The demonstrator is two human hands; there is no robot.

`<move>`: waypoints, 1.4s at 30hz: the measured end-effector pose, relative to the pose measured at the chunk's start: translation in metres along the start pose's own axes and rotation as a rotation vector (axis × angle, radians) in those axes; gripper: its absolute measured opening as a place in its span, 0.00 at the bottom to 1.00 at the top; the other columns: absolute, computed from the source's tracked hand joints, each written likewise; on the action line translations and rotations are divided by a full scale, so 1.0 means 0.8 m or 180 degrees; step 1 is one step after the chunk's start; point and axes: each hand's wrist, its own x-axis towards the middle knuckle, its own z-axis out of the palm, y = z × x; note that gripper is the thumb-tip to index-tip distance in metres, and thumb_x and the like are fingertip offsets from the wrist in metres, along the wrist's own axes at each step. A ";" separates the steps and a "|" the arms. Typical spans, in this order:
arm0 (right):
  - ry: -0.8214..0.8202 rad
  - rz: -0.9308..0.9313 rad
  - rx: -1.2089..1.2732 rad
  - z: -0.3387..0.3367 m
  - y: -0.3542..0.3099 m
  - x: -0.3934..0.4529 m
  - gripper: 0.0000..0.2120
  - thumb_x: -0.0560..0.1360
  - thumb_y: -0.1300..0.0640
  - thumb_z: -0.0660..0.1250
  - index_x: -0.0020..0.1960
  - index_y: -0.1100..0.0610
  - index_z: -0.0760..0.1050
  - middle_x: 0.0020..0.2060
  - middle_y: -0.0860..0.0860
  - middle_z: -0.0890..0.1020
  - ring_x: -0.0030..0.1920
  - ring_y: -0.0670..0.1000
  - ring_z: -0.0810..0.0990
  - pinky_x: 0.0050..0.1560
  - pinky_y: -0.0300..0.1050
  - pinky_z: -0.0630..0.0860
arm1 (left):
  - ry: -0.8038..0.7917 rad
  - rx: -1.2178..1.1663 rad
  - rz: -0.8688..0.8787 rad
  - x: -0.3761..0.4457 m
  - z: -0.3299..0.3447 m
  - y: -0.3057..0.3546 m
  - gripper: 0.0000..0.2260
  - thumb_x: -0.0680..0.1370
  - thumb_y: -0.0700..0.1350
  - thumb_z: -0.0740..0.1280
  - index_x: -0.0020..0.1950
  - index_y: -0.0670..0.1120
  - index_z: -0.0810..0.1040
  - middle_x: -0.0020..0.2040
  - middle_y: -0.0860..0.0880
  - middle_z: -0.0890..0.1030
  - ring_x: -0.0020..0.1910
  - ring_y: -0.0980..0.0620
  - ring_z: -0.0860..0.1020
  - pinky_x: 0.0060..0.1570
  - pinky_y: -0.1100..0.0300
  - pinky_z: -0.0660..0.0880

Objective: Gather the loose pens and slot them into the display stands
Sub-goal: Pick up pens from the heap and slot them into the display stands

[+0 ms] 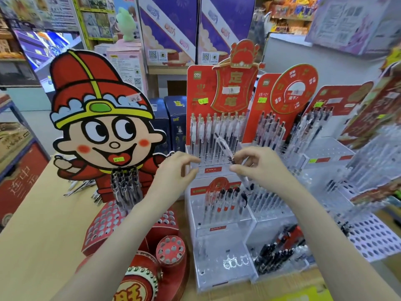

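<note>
Right hand pinched a clear pen tip-down, just in front of the red stand, likely lining it up for a slot. Left hand hovered beside, fingers loosely curled, empty.

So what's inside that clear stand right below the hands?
The clear stand holds a few upright pens with red and black parts in its back row; most holes are unfilled. The right hand covers its far right corner.

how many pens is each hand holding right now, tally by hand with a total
left hand: 0 pens
right hand: 2 pens, a clear pen angled up toward the clear display stand and a second pen pointing down
total: 2
</note>
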 end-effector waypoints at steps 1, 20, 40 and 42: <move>0.0030 0.0036 0.0094 -0.002 0.002 -0.002 0.07 0.71 0.57 0.72 0.41 0.48 0.75 0.36 0.43 0.79 0.32 0.40 0.77 0.38 0.34 0.75 | 0.0026 0.0033 0.0042 0.001 0.002 0.002 0.09 0.77 0.42 0.66 0.57 0.48 0.79 0.51 0.54 0.74 0.52 0.56 0.73 0.58 0.58 0.71; -0.0538 -0.0035 0.1804 -0.067 0.056 -0.018 0.03 0.73 0.63 0.69 0.43 0.63 0.77 0.30 0.53 0.82 0.31 0.51 0.81 0.33 0.40 0.77 | 0.0606 0.0541 -0.0285 -0.010 0.071 0.061 0.11 0.77 0.38 0.63 0.57 0.44 0.79 0.56 0.47 0.78 0.58 0.48 0.75 0.60 0.55 0.67; 0.0916 0.0248 0.0635 -0.184 0.158 -0.008 0.11 0.77 0.60 0.66 0.38 0.55 0.68 0.31 0.53 0.78 0.28 0.46 0.79 0.34 0.42 0.78 | 0.0697 0.0737 0.0903 0.051 0.168 0.162 0.18 0.75 0.33 0.63 0.64 0.40 0.74 0.66 0.41 0.72 0.66 0.41 0.68 0.65 0.49 0.65; 0.1153 0.0185 0.0238 -0.207 0.173 0.004 0.10 0.77 0.59 0.66 0.39 0.59 0.69 0.32 0.55 0.80 0.28 0.46 0.80 0.36 0.42 0.78 | 0.0694 0.0757 0.1219 0.065 0.186 0.180 0.17 0.74 0.32 0.62 0.63 0.39 0.75 0.65 0.40 0.73 0.65 0.40 0.70 0.63 0.48 0.67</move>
